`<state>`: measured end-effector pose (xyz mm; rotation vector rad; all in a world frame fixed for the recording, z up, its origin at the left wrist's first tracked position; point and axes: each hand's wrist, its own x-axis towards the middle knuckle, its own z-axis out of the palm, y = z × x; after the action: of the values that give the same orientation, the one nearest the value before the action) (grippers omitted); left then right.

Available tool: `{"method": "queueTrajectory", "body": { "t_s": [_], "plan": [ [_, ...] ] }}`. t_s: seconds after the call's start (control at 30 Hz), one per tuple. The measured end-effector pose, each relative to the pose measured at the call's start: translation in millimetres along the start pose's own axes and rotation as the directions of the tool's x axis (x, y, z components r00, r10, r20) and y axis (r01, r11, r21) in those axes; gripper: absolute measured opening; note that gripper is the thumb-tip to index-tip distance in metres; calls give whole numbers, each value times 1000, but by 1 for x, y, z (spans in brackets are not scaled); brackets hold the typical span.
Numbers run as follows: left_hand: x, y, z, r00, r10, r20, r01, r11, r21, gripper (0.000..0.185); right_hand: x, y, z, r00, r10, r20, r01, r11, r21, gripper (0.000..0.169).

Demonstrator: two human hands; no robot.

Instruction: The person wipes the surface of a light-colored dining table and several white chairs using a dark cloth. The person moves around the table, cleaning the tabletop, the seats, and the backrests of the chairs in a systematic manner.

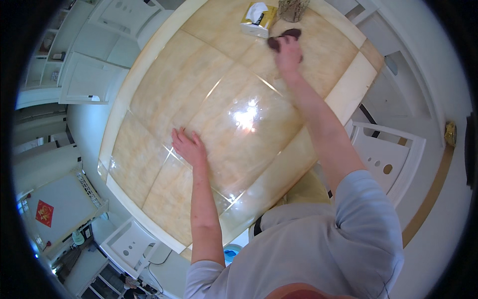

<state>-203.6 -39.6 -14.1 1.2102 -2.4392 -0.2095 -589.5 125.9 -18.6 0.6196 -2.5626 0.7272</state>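
Observation:
My right hand reaches to the far part of the tabletop and presses on a dark brown cloth. The cloth pokes out past the fingers on both sides; the part under the palm is hidden. My left hand rests on the glossy beige marble-look tabletop, fingers apart and holding nothing. Left of the cloth stands a tissue pack, gold and white, with a white tissue sticking out. A patterned glass vase is just beyond the cloth, cut off by the picture's top edge.
White chairs stand around the table, one at the right, one at the lower left. A pale border rims the tabletop. Below the near edge, a blue basin is partly visible. A cable hangs by the lower-left chair.

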Motion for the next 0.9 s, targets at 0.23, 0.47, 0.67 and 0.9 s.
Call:
{"method": "queueTrajectory", "body": {
  "t_s": [0.23, 0.47, 0.67, 0.9],
  "plan": [
    [-8, -15, 5, 999, 37, 3, -37, 999, 23, 43, -83, -24, -46, 739, -631, 237, 504, 751, 427, 30],
    [9, -18, 13, 984, 114, 139, -130, 984, 118, 45, -17, 118, -66, 992, -106, 75, 105, 994, 16, 29],
    [33, 120, 63, 921, 366, 135, -347, 926, -148, 47, -71, 117, -88, 886, -399, 238, 352, 910, 217, 27],
    [-16, 301, 81, 754, 610, 242, -497, 772, -395, 45, -61, 230, -122, 986, -114, 122, 111, 993, 30, 37]
  ]
}}
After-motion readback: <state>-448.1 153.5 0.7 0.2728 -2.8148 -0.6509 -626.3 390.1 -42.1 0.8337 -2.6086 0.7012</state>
